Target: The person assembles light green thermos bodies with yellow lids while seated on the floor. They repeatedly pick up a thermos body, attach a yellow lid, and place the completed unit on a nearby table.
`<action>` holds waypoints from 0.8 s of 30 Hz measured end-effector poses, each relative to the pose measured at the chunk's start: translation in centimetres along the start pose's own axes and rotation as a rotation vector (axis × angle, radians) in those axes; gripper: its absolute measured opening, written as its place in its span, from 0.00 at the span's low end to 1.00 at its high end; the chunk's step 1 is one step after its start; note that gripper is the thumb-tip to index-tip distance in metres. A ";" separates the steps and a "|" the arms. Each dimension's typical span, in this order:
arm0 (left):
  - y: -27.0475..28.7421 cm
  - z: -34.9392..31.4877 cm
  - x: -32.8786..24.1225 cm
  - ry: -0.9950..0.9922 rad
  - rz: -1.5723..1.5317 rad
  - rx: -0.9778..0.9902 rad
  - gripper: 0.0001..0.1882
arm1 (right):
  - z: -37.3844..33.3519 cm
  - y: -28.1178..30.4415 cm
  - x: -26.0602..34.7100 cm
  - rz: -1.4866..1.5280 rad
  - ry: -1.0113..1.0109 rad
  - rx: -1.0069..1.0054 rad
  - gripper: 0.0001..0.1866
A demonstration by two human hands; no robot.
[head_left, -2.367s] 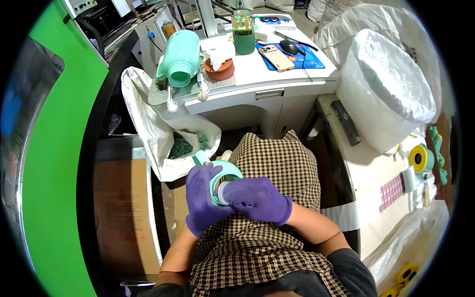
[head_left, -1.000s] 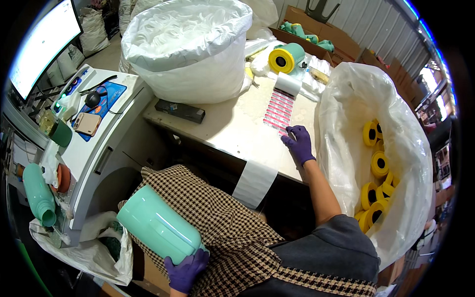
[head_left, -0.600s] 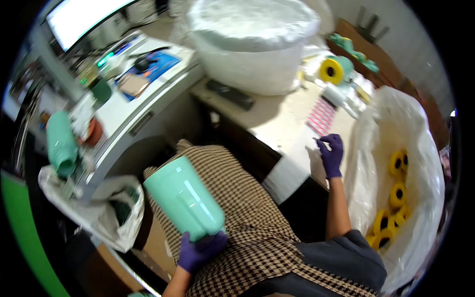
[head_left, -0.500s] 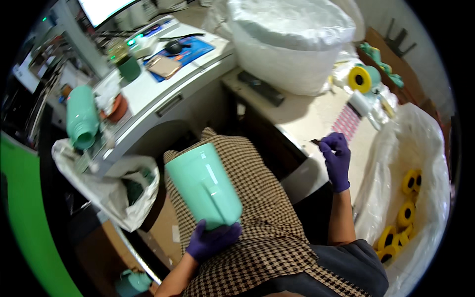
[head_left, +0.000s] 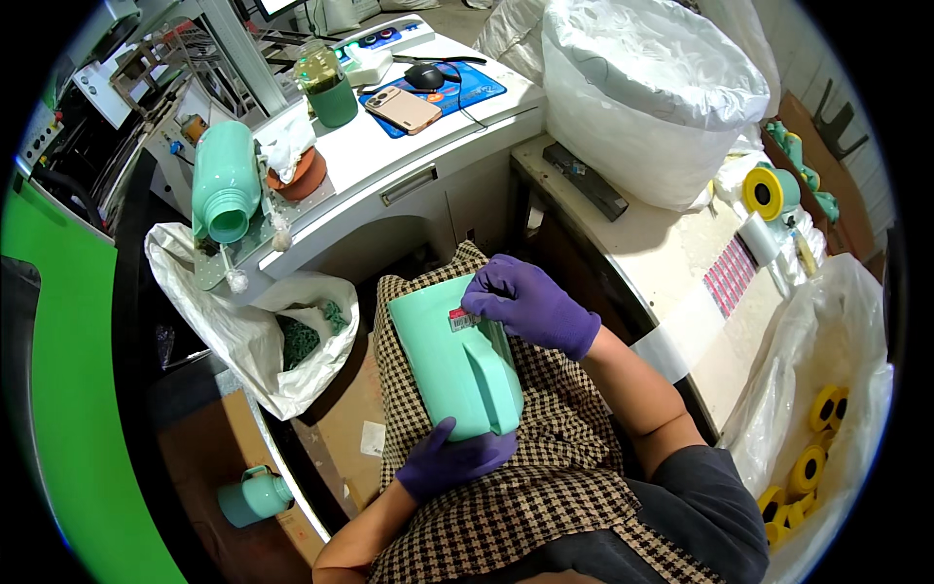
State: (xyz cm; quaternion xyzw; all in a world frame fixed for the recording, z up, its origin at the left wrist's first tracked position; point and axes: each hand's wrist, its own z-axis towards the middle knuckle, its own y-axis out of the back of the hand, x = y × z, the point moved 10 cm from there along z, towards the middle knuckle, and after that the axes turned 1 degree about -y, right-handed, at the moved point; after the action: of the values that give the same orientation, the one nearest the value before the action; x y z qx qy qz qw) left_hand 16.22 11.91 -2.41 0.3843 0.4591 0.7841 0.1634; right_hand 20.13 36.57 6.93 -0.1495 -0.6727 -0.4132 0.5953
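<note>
A glossy mint-green plastic jug body [head_left: 433, 360] with a moulded handle lies tilted over my lap. My left hand [head_left: 457, 469], in a purple glove, cups its lower end and holds it. A small red and white barcode label [head_left: 462, 319] sits against the jug's wall near the far end, above the handle. My right hand [head_left: 535, 307], also gloved in purple, is closed in a pinch at the label's edge, its fingertips against the jug. Whether the whole label lies flat cannot be told. A sheet of pink labels [head_left: 730, 277] rests on the right-hand table.
At left a mint-green bottle [head_left: 227, 180] lies on a metal fixture above a white sack [head_left: 243, 375] with green scraps. A handled green jug [head_left: 255, 498] is lower left. The desk [head_left: 462, 122] holds a phone and mouse. At right stands a plastic-lined bin [head_left: 778, 360] with yellow-rimmed parts.
My right hand has come from above the right-hand table to the jug, and a label now shows on the jug. My left hand keeps holding the jug. The view has shifted.
</note>
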 end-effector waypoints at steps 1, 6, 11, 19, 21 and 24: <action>-0.1 -0.2 -0.1 -0.011 -0.008 -0.007 0.26 | -0.2 -0.1 0.5 -0.108 0.023 -0.058 0.16; 1.9 -0.9 1.6 0.060 -0.173 -0.139 0.25 | 0.3 1.5 2.7 -0.320 0.192 -0.437 0.32; 7.7 -8.0 11.7 0.917 -0.685 -0.388 0.35 | 5.8 5.4 4.7 -0.403 0.254 -0.445 0.30; 10.8 -30.3 6.7 1.882 -0.609 -1.275 0.38 | 22.3 -17.5 14.6 -0.904 0.752 -0.114 0.30; 12.6 -29.9 8.1 1.845 -0.640 -1.418 0.34 | 27.7 -19.0 13.7 -1.093 0.704 -0.201 0.17; 17.2 -30.2 9.6 1.843 -0.307 -1.445 0.36 | 27.2 -21.7 15.1 -1.080 0.862 -0.176 0.07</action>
State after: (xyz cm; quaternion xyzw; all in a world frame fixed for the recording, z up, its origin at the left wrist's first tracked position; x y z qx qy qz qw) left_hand -11.10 -9.26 7.94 -0.5675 -0.1049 0.8155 0.0427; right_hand -17.04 38.88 14.06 0.3355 -0.3204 -0.7270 0.5063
